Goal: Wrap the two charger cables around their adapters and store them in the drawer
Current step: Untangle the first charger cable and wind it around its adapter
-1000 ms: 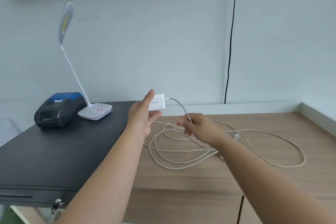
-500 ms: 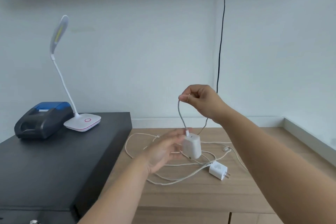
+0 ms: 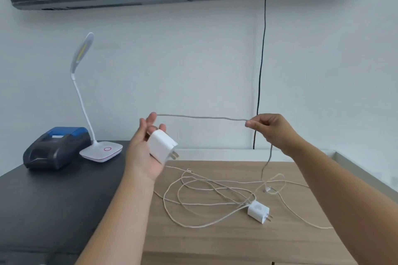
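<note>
Head view, the only one. Left hand (image 3: 143,153) held the white adapter (image 3: 162,148) up off the worktop (image 3: 215,241), palm up, prongs pointing toward the right hand; fingers looked loosely spread behind the block, so how firm that grip was cannot be told for sure, but it carried the adapter. Right hand (image 3: 269,129) pinched the grey cable (image 3: 202,117) between thumb and fingertip, grip narrow. The cable ran taut and near level between the two hands, then hung slack below the right hand down to the worktop.

Below and between both hands: second adapter (image 3: 258,211) lay flat on the wood, its own cream cable (image 3: 206,191) in loose overlapping loops around and beside it, not yet wrapped. Off past the left hand, on the black cabinet top (image 3: 53,200): a receipt printer (image 3: 57,148) and a desk lamp (image 3: 101,153). No open drawer visible.

Judged step: starting the first wrap, task early. To do it well: clamp the adapter harder with thumb across its face, keep the span lightly taut, lay turns side by side around the body clear of the prongs, feed cable through the right pinch rather than yanking. Risk: the hanging tail seemed to cross the loops of the other cable and could drag them.
</note>
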Demonstrator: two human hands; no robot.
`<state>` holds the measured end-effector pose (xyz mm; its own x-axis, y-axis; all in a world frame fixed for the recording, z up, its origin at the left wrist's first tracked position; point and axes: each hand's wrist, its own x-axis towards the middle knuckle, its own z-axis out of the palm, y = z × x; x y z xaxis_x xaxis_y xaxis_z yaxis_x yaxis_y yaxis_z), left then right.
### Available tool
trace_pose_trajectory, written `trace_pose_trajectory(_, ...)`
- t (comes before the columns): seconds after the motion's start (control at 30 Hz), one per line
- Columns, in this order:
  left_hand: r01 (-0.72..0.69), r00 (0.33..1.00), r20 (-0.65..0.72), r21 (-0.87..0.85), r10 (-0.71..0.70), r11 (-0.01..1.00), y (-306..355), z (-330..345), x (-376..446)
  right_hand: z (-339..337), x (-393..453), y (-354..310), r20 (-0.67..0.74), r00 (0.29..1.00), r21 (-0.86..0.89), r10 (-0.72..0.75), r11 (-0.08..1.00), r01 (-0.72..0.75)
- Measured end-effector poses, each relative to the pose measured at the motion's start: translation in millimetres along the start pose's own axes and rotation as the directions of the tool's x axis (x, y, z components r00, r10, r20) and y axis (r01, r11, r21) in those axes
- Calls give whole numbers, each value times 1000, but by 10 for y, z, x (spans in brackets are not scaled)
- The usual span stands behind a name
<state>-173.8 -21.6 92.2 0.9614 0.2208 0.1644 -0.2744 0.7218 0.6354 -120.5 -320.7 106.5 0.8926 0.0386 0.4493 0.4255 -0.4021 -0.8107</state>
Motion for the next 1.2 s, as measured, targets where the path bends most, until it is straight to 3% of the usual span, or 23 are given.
trace_pose_trajectory(0.33, -155, 946, -273, 99, 176, 983, 636, -469, 406, -510, 75, 416, -128, 991, -358, 41, 930, -85)
trace_pose_trajectory(0.4, -166, 935, -298, 109, 192, 980, 708, -537, 469, -624, 70, 465, -128, 989, -352, 76, 928, -118)
trace_pose_trajectory(0.5, -141, 928, -326, 145, 182, 979, 661, -532, 506, -585, 68, 470, 14, 982, -204, 189, 962, -182)
trace_pose_trajectory(0.57, -116, 951, -272, 124, 147, 985, 482, -418, 501, -428, 83, 433, 121, 952, -200, 282, 946, -255)
trace_pose_trajectory(0.7, -136, 988, -61, 103, 143, 985, -23, -50, 466, 6, 121, 285, 219, 876, -354, 430, 872, -339)
trace_pose_trajectory(0.83, -116, 990, 117, 393, 76, 912, -329, 265, 316, 343, -10, 57, 372, 894, -528, 247, 849, -15)
trace_pose_trajectory(0.93, -190, 965, 262, 706, -3, 683, -463, 397, 212, 433, -137, -201, 459, 882, -447, 101, 885, 131)
trace_pose_trajectory(1.03, -249, 925, 349, 857, -152, 451, -568, 422, 150, 379, -139, -373, 349, 936, -338, -50, 925, 176)
trace_pose_trajectory(1.2, -146, 872, 365, 830, -325, 539, -620, 440, 22, 305, -138, -356, 270, 957, -222, -107, 960, 170)
